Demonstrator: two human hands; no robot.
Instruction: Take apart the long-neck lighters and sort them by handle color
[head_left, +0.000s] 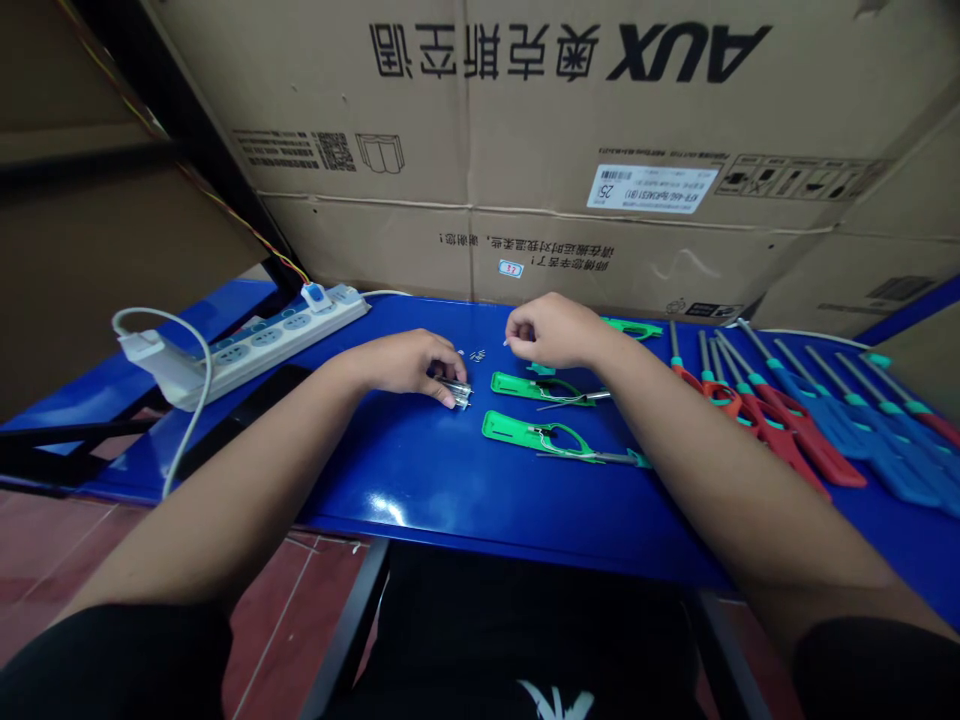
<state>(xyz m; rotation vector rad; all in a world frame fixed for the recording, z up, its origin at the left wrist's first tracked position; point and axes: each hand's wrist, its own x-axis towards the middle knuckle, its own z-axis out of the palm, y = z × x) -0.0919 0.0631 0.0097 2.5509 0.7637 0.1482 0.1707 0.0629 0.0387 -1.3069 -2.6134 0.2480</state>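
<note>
My left hand (420, 362) is closed around a few shiny, clear-and-metal cylinders (459, 392), just above or on the blue table. Fingers curled, my right hand (551, 330) pinches a tiny pale piece (506, 343) whose kind is too small to make out. Between the hands lie several tiny metal bits (478, 355). Two open green lighter shells with thin metal rods, an upper one (517, 384) and a lower one (514, 430), rest nearer to me. Another green shell (637, 328) is partly hidden behind my right wrist.
Red, orange and blue long-neck lighters, such as a blue one (862, 430), lie in a row on the right. A white power strip (277, 335) with plugs and a dark flat object (240, 420) are at left. A large cardboard box (525, 130) stands behind the blue table (420, 480).
</note>
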